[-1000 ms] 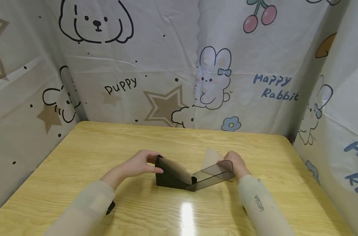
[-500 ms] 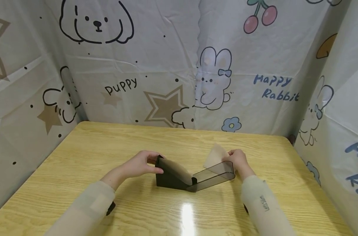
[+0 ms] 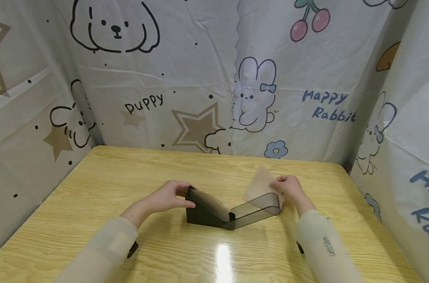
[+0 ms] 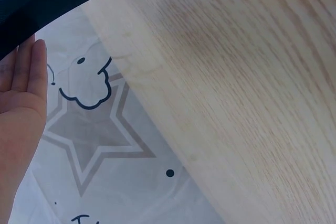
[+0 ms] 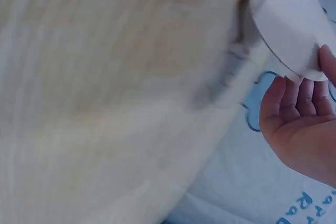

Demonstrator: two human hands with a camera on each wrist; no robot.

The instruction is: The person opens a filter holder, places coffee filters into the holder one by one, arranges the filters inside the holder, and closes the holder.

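Note:
A black coffee filter holder stands on the table, its smoky see-through lid swung down to the right. Tan coffee filters show in its sloped opening. My left hand grips the holder's tall left end, thumb on the near side; the left wrist view shows fingers under the dark holder. Behind the lid, my right hand pinches one tan coffee filter by its edge. The right wrist view shows this filter between thumb and fingers, with a rounded edge.
The wood-grain table reaches back to a printed cloth hung behind it and at both sides. A bright light reflection lies on the tabletop in front of the holder.
My right hand has moved right and slightly up, drawing the coffee filter out from behind the lid so more of it shows. The left hand and the holder stay in place.

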